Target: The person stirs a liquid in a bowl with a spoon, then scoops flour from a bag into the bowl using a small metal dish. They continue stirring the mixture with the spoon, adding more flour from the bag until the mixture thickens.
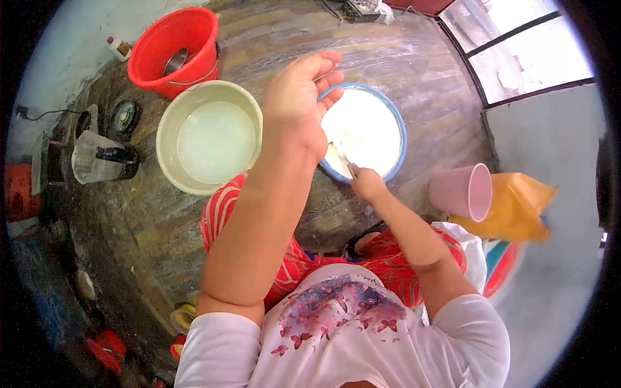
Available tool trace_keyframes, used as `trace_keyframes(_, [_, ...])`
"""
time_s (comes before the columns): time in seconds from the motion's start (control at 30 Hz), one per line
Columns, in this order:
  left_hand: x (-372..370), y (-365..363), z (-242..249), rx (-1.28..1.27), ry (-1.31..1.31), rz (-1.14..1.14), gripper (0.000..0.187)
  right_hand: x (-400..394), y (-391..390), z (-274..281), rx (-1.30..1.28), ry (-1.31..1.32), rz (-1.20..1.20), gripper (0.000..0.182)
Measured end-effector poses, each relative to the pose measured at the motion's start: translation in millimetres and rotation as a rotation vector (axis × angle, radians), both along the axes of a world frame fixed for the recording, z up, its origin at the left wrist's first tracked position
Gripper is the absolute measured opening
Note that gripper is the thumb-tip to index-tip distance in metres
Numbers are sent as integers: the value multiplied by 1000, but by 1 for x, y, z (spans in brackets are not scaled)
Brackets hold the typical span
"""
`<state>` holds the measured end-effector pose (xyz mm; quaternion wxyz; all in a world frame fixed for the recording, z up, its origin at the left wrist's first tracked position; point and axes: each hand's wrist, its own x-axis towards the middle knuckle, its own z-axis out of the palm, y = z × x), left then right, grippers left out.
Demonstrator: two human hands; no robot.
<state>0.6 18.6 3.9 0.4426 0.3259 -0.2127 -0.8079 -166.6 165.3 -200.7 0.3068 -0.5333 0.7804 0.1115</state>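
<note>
A blue-rimmed basin (402, 132) on the floor in front of me holds a white powdery or creamy mass (369, 126). My right hand (369, 183) is closed around the handle of a metal spoon (348, 165), whose far end dips into the white mass near the basin's lower left side. My left hand (299, 97) is raised, palm turned up, its fingers a little curled and apart with nothing in them. It hides the basin's left edge. To its left stands a cream-coloured tub (167, 152) with cloudy pale liquid inside.
Behind the tub is a red bucket (155, 71) with a metal vessel in it. A clear blender jug (97, 158) and a dark round blender part (125, 116) lie left. On the right are a pink bucket (449, 192) and an orange-yellow bag (517, 210).
</note>
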Motion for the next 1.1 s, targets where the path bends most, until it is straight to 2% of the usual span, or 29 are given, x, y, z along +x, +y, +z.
trace_keyframes(0.07, [-3, -2, -5, -8, -18, -9, 25, -1, -16, -33, -180, -66, -273, 41])
trace_keyframes(0.1, [-3, -2, -6, -8, -22, -14, 25, -2, -20, -32, -180, -69, -277, 41])
trace_keyframes(0.2, [-4, -2, -3, 27, -4, -35, 25, -13, -34, 7, -258, -701, -1060, 32])
trace_keyframes(0.23, [-3, -1, -3, 31, -14, -33, 25, -21, -32, 24, -235, -782, -1100, 31])
trace_keyframes(0.3, [-3, -2, -2, 37, -15, -32, 25, -26, -14, 66, -220, -698, -928, 32])
trace_keyframes(0.33, [-2, -1, -2, 41, -8, -30, 25, -35, -1, 70, -220, -691, -928, 32])
trace_keyframes(0.4, [0, 1, -2, 48, -1, -25, 26, -49, 26, 75, -252, -196, -336, 36])
trace_keyframes(0.43, [-1, 3, -2, 45, 6, -43, 26, -45, 34, 81, -249, -195, -335, 36])
trace_keyframes(0.5, [-2, 6, -2, 47, 9, -62, 26, -36, 47, 97, -38, 49, -76, 42])
trace_keyframes(0.6, [-4, 5, -2, 57, 9, -93, 26, -15, 41, 70, 66, 84, -1, 40])
trace_keyframes(0.67, [-7, 5, -4, 8, -14, -53, 25, -12, 32, 15, -32, 11, -123, 38])
trace_keyframes(0.73, [-12, 0, -8, 19, -21, -55, 22, -6, 16, -6, -160, 5, -246, 37])
trace_keyframes(0.77, [-14, 3, -9, 37, -22, -61, 20, -11, 5, -8, -153, -71, -359, 36])
trace_keyframes(0.83, [-18, 4, -9, 47, -15, -85, 20, -26, -2, -23, -318, -243, -578, 37])
trace_keyframes(0.87, [-18, 4, -9, 64, -14, -99, 19, -36, -4, -15, -287, -452, -790, 40])
trace_keyframes(0.9, [-18, 4, -9, 62, -13, -102, 19, -32, -9, 24, -248, -663, -1000, 44])
trace_keyframes(0.97, [-18, 5, -8, 46, -39, -107, 25, -42, 4, 63, -192, -662, -969, 45])
trace_keyframes(1.03, [-16, 7, -5, 47, -32, -109, 25, -52, 25, 87, -167, -425, -597, 40])
trace_keyframes(1.07, [-15, 9, -4, 54, -35, -111, 25, -55, 37, 91, -164, -421, -595, 40])
trace_keyframes(1.1, [-15, 10, -3, 58, -33, -111, 25, -57, 50, 93, -155, -243, -371, 40])
